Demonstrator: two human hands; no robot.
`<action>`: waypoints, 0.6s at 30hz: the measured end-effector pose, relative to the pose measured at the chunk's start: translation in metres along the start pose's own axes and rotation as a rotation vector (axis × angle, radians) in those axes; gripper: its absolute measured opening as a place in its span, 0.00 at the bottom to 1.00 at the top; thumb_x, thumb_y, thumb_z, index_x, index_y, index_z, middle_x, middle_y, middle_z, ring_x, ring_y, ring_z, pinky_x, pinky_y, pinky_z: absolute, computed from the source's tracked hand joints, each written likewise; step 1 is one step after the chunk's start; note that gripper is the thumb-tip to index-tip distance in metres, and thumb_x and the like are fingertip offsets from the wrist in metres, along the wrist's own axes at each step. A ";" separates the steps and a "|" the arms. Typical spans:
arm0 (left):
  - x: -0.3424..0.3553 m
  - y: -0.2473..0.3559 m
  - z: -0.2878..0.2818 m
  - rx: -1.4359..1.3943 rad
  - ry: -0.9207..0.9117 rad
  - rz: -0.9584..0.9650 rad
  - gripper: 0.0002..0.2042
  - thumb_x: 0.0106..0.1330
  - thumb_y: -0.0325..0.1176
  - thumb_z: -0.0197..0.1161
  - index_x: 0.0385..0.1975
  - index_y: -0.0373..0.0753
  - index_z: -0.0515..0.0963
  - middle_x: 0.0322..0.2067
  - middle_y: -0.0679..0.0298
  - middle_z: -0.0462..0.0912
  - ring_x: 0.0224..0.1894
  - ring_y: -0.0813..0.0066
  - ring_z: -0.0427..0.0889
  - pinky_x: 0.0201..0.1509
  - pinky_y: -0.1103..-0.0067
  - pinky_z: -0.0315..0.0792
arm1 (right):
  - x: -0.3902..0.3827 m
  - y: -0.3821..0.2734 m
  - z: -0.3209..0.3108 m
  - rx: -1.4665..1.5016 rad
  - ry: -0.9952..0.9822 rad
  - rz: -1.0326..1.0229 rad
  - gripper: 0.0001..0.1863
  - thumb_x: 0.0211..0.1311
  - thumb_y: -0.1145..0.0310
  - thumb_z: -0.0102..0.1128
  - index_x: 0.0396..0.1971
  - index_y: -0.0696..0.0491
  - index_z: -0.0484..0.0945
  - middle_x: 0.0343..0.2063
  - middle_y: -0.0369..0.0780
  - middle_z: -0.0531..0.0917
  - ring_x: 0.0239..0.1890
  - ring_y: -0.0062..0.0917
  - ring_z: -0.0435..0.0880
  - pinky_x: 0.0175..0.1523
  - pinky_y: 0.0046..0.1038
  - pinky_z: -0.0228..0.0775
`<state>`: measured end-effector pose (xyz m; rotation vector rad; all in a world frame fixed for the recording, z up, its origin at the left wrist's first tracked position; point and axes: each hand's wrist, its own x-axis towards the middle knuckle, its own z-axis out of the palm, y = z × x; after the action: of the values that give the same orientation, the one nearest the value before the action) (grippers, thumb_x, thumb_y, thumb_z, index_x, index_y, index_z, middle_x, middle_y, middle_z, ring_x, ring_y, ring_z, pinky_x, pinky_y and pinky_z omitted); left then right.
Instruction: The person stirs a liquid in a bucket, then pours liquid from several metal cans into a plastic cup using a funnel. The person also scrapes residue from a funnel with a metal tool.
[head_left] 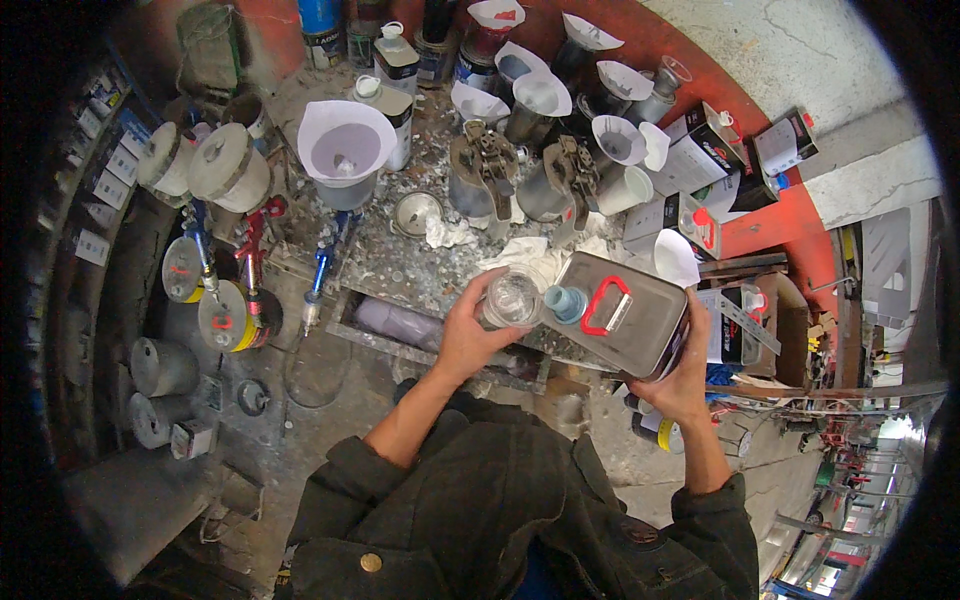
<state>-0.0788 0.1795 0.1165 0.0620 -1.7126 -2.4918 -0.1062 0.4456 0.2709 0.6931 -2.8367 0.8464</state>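
Currently both hands are loaded. Left hand [468,338] is curled around a clear, round, see-through cup [512,299], thumb on the near side, fingers around the far-left wall; the grip is closed to cup width. Right hand [682,378] holds a grey rectangular metal can [645,322] by its right end, palm and fingers spread wide along the side and near corner. Can is at the front edge of the paint-spattered workbench [375,262], top face visible, its pale blue-green round spout [566,304] pointed at the cup and just beside its rim. Can't tell whether liquid is flowing, or the exact tilt. Red loop handle [606,305] on the can top is outside the right hand's grip. Crumpled white rags [530,258] lie just beyond the cup; a shallow round metal tin [417,214] sits farther left. Behind the rags stand two grey metal pots [482,178] with lever fittings on top. Left of them: a bucket with a white paper collar [346,152]. A blue-and-silver spray gun [322,268] hangs at the bench's left edge, a red one [252,250] beside it.
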 end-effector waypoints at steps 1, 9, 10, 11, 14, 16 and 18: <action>0.000 0.000 -0.001 -0.016 -0.003 0.002 0.39 0.49 0.22 0.76 0.64 0.35 0.65 0.59 0.61 0.72 0.60 0.71 0.73 0.66 0.74 0.68 | -0.002 0.003 0.002 0.038 -0.004 0.027 0.66 0.23 0.73 0.76 0.71 0.55 0.48 0.60 0.45 0.63 0.63 0.37 0.65 0.70 0.36 0.56; 0.006 0.036 -0.026 -0.075 0.079 0.025 0.41 0.48 0.20 0.75 0.65 0.33 0.63 0.60 0.59 0.70 0.63 0.71 0.70 0.67 0.73 0.68 | -0.024 0.011 0.027 0.384 0.135 0.183 0.70 0.27 0.64 0.80 0.73 0.56 0.43 0.64 0.47 0.62 0.66 0.37 0.63 0.71 0.37 0.52; 0.008 0.046 -0.035 -0.030 0.105 0.066 0.40 0.48 0.20 0.75 0.65 0.33 0.63 0.60 0.59 0.70 0.63 0.71 0.70 0.67 0.73 0.68 | -0.027 0.011 0.030 0.402 0.146 0.209 0.70 0.27 0.64 0.80 0.73 0.56 0.43 0.65 0.47 0.61 0.67 0.38 0.63 0.72 0.37 0.52; 0.011 0.068 -0.041 -0.030 0.126 0.080 0.40 0.48 0.20 0.75 0.65 0.33 0.63 0.60 0.60 0.70 0.62 0.70 0.72 0.67 0.73 0.67 | -0.029 0.009 0.033 0.424 0.158 0.234 0.70 0.27 0.63 0.81 0.73 0.56 0.43 0.65 0.48 0.61 0.67 0.38 0.62 0.72 0.37 0.51; 0.023 0.116 -0.071 0.067 0.206 0.155 0.40 0.49 0.20 0.74 0.65 0.32 0.63 0.59 0.59 0.72 0.61 0.70 0.73 0.66 0.73 0.67 | -0.041 0.017 0.044 0.415 0.195 0.251 0.69 0.26 0.60 0.80 0.73 0.56 0.45 0.67 0.48 0.59 0.68 0.38 0.61 0.73 0.37 0.50; 0.036 0.143 -0.093 0.096 0.269 0.231 0.38 0.50 0.20 0.74 0.64 0.32 0.64 0.57 0.59 0.74 0.58 0.70 0.75 0.64 0.74 0.69 | -0.045 0.017 0.049 0.447 0.214 0.246 0.69 0.26 0.61 0.80 0.73 0.56 0.45 0.66 0.48 0.60 0.67 0.38 0.62 0.73 0.37 0.50; 0.047 0.174 -0.113 0.220 0.349 0.268 0.37 0.51 0.20 0.73 0.63 0.31 0.65 0.56 0.58 0.75 0.57 0.70 0.76 0.63 0.74 0.70 | -0.048 0.017 0.054 0.459 0.217 0.240 0.69 0.25 0.63 0.80 0.72 0.56 0.46 0.64 0.47 0.62 0.66 0.38 0.63 0.72 0.36 0.51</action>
<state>-0.1011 0.0073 0.2399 0.2525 -1.7066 -1.9620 -0.0697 0.4479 0.2066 0.2716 -2.5782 1.5361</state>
